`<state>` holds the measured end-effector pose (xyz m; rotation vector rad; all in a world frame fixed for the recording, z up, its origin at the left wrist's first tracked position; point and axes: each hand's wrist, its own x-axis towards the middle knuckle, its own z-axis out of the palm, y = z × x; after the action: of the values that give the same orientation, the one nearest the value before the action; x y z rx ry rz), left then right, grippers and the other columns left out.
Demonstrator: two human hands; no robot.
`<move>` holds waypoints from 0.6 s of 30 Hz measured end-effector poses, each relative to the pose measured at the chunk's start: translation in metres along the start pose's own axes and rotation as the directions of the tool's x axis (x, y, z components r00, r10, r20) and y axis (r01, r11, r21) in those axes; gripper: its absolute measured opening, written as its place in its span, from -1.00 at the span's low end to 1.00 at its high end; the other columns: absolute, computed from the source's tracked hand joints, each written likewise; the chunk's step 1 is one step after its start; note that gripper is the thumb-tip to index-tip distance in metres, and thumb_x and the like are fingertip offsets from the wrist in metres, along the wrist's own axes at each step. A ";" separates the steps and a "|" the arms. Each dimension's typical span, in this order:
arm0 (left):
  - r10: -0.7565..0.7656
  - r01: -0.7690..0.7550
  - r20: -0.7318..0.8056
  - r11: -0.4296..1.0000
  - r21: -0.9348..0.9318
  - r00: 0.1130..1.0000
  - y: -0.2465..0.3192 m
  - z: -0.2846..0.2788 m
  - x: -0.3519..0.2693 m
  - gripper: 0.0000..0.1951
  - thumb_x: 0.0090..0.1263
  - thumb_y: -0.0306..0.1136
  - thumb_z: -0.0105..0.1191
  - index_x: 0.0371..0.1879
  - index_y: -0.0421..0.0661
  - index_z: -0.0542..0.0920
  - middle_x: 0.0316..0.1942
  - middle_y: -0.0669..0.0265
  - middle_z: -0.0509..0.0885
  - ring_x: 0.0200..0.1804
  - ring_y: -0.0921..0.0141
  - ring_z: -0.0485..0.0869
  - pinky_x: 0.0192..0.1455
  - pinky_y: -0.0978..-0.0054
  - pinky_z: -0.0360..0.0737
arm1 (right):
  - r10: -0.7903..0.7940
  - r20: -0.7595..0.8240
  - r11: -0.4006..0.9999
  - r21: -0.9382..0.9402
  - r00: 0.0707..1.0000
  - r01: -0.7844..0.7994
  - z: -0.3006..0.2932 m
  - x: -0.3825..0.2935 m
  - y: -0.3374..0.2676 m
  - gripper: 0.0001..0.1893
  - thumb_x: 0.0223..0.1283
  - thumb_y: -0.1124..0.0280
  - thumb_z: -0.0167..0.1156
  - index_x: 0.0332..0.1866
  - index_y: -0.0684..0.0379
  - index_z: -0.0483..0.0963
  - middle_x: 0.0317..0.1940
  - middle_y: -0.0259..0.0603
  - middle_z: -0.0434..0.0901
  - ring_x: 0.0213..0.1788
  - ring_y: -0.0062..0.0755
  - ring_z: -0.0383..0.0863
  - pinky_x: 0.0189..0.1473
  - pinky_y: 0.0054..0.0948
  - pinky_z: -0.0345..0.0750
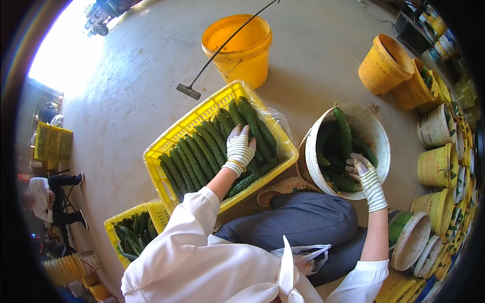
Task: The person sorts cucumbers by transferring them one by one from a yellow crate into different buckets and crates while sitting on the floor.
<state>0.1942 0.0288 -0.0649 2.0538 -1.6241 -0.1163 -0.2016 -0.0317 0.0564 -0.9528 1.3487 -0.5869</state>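
My left hand [241, 147], in a striped glove with grey fingertips, rests on a row of dark green cucumbers [204, 146]. They lie side by side in a yellow plastic crate [154, 161] with a clear plastic liner [278, 121]. My right hand [363, 174], gloved alike, reaches over the near rim of a white bucket [383, 142] with its fingers apart. Its fingertips are beside the lower end of a cucumber [343, 130] that leans up against the far rim. More cucumbers [343, 183] lie in the bucket's shadow.
A yellow bucket [248, 68] stands beyond the crate, with a long-handled tool [212, 58] across it. A second yellow crate [113, 227] holds cucumbers at lower left. Several buckets [435, 166] line the right side. A person [49, 200] sits far left.
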 end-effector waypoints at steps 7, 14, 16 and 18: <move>0.059 -0.079 0.285 0.995 0.057 0.957 0.015 -0.017 0.007 -0.38 0.07 -0.11 0.19 0.12 -0.18 0.44 0.21 -0.10 0.35 0.27 -0.05 0.30 0.32 -0.03 0.21 | -0.178 0.063 0.933 -0.308 0.982 0.188 -0.005 0.016 0.025 -0.57 0.32 0.36 0.06 0.23 0.34 0.33 0.11 -0.11 0.50 0.15 -0.40 0.45 0.23 -0.49 0.33; 0.157 -0.196 0.172 0.949 0.245 0.973 -0.040 0.018 0.068 -0.48 0.28 -0.06 -0.02 0.14 -0.12 0.43 0.18 0.08 0.45 0.18 0.11 0.43 0.21 0.10 0.31 | -0.265 0.108 0.832 -0.477 0.958 0.284 0.005 0.017 0.020 -0.58 0.21 0.49 0.10 0.21 0.25 0.37 0.03 -0.09 0.56 0.08 -0.33 0.54 0.15 -0.43 0.43; 0.172 -0.224 0.182 0.921 0.319 0.968 -0.051 0.028 0.070 -0.44 0.32 -0.04 -0.07 0.23 -0.13 0.36 0.28 0.06 0.37 0.30 0.15 0.35 0.31 0.09 0.22 | -0.261 0.168 0.782 -0.541 0.951 0.310 0.005 0.017 0.019 -0.44 0.10 0.44 0.20 0.27 0.22 0.31 0.09 0.02 0.51 0.14 -0.18 0.50 0.20 -0.37 0.40; 0.180 -0.233 0.173 0.903 0.362 0.968 -0.049 0.035 0.068 -0.43 0.32 -0.07 -0.07 0.24 -0.15 0.34 0.30 0.06 0.34 0.31 0.14 0.34 0.32 0.06 0.20 | -0.273 0.279 0.663 -0.638 0.921 0.390 0.016 0.021 0.012 -0.34 0.02 0.37 0.27 0.30 0.19 0.28 0.15 0.10 0.45 0.21 -0.06 0.44 0.26 -0.33 0.36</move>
<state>0.2432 -0.0393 -0.1004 2.1689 -2.0745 0.1506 -0.1847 -0.0390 0.0338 -1.8557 1.2597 -0.2501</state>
